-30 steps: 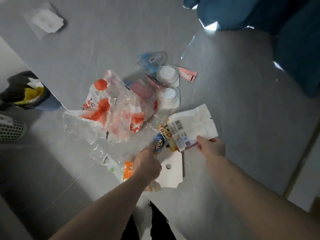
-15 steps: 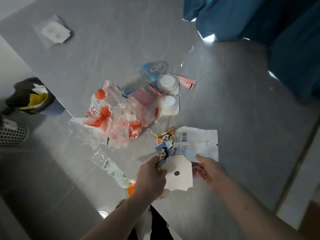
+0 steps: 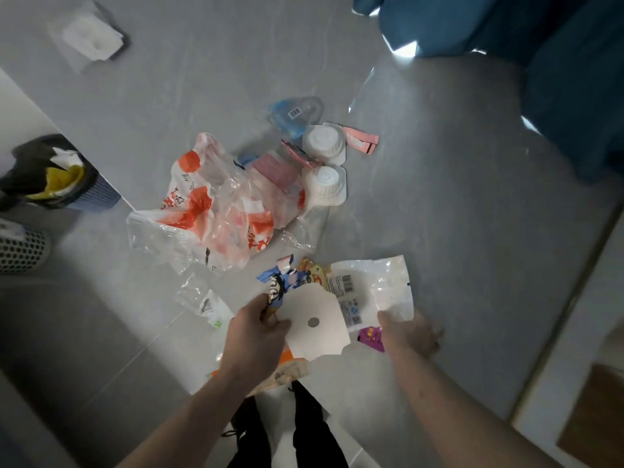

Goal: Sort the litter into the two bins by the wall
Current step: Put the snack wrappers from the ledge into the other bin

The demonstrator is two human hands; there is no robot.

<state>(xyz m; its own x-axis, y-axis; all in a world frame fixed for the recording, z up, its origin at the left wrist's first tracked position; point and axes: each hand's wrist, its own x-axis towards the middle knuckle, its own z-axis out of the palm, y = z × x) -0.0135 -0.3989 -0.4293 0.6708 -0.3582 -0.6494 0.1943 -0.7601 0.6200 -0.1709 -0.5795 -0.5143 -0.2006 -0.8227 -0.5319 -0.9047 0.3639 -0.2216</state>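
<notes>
Left hand point(image 3: 257, 327) is pinching the stiff white card with a punched hole point(image 3: 312, 324) plus crinkly wrappers. Right hand point(image 3: 407, 332), fingers loosely spread, is pressing the limp white foil pouch point(image 3: 381, 285) — light and slippery, so best pinched at an edge.

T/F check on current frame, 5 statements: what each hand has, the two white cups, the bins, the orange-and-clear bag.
1. The left hand grips a white card with a round hole. True.
2. The right hand holds one of the white plastic cups. False: both cups lie on the floor, beyond the hands; the right hand is at the white barcode wrapper.
3. Two bins stand at the left edge, a dark blue bin and a white perforated bin. True.
4. The orange-and-clear plastic bag is inside a bin. False: it lies on the floor.
5. The dark blue bin is empty. False: yellow and white litter shows inside.
</notes>
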